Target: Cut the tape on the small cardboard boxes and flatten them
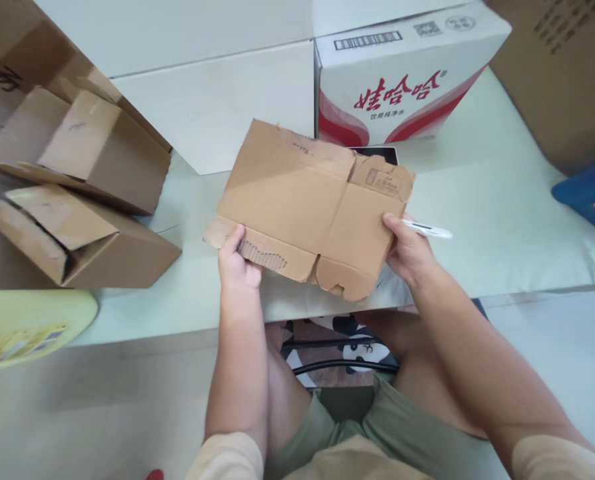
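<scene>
Between my hands is a flattened cardboard box (297, 193), tilted above the pale green tabletop. It is creased, with torn flaps and ridged corrugation showing along its lower left edge. My left hand (240, 260) grips that lower left edge, thumb on top and fingers underneath. On the right edge my right hand (410, 250) pinches the cardboard, its thumb on the face. A white pen-like tool (428, 229) sticks out from the same hand toward the right. Part of a dark object with a white rim (384, 155) shows behind the cardboard; most of it is hidden.
White boxes stand at the back, one with red lettering (397, 93). Folded brown cartons (87, 233) lie at the left, above a yellow-green rounded object (32, 327). A blue container (590, 193) sits at the right edge, below a large brown carton (557, 80).
</scene>
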`<state>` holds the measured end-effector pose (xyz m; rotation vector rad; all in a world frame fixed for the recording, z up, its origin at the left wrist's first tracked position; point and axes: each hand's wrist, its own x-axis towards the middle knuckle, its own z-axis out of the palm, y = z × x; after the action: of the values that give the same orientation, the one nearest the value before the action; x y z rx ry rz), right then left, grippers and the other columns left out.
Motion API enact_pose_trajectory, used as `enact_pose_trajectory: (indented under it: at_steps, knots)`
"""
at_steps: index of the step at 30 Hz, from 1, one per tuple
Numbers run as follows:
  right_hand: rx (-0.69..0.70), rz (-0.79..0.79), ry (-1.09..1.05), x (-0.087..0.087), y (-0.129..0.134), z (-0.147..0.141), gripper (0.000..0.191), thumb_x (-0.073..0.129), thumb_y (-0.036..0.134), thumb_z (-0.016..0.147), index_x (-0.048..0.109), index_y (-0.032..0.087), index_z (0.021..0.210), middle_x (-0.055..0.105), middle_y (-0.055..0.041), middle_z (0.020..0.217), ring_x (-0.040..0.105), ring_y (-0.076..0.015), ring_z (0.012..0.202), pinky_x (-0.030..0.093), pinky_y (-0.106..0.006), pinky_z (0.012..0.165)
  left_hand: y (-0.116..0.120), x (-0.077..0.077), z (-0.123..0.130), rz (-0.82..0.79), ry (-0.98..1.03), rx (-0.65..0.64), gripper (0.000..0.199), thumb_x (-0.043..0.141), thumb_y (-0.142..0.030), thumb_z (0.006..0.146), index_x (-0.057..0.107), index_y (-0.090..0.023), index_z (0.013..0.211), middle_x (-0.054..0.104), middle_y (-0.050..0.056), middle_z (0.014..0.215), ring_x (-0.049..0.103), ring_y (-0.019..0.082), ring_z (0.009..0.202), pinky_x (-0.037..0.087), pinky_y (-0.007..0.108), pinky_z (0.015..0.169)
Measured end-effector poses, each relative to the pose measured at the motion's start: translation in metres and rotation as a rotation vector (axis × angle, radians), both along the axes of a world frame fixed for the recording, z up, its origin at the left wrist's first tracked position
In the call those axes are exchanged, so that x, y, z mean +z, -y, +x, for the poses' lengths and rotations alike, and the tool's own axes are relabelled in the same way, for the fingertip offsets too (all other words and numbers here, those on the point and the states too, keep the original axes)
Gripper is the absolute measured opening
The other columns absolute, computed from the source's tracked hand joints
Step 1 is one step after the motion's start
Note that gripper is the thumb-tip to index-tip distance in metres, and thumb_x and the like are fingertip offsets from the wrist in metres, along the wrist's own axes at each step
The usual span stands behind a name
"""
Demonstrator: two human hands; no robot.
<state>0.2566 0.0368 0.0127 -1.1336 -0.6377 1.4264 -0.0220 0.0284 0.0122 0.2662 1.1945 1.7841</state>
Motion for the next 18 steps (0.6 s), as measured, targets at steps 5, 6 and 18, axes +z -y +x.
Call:
enact_pose_trajectory:
  at_steps: [5,6,18]
  knots:
    - [0.179,-0.112,-0.065,0.007,0.01,0.007,0.049,0.097,0.041,0.051,0.067,0.022,0.084,0.065,0.0078,0.057,0.036,-0.0041,0.036,0.024,-0.018,0.031,-0.002,0.004,0.002,0.043,0.064,0.019,0.026,0.07,-0.023,0.083,0.072,-0.023,0.109,0.082,0.006,0.104,0.078,0.026,0.11,0.065,0.037,0.099]
    - [0.177,-0.111,-0.071,0.008,0.01,0.008,0.046,0.096,0.041,0.051,0.066,0.021,0.081,0.061,0.0087,0.053,0.031,-0.0033,0.034,0.022,-0.018,0.03,-0.002,0.006,0.004,0.029,0.082,0.019,0.022,0.07,-0.023,0.083,0.073,-0.022,0.105,0.082,0.006,0.1,0.079,0.025,0.106,0.065,0.037,0.099]
    - [0.153,-0.09,-0.07,0.026,0.019,0.012,0.041,0.096,0.039,0.053,0.066,0.02,0.074,0.059,0.0073,0.047,0.025,-0.0017,0.029,0.023,-0.016,0.024,-0.009,0.001,0.014,0.042,0.143,-0.068,0.017,0.072,-0.028,0.085,0.074,-0.022,0.101,0.08,0.005,0.098,0.077,0.02,0.094,0.062,0.032,0.093]
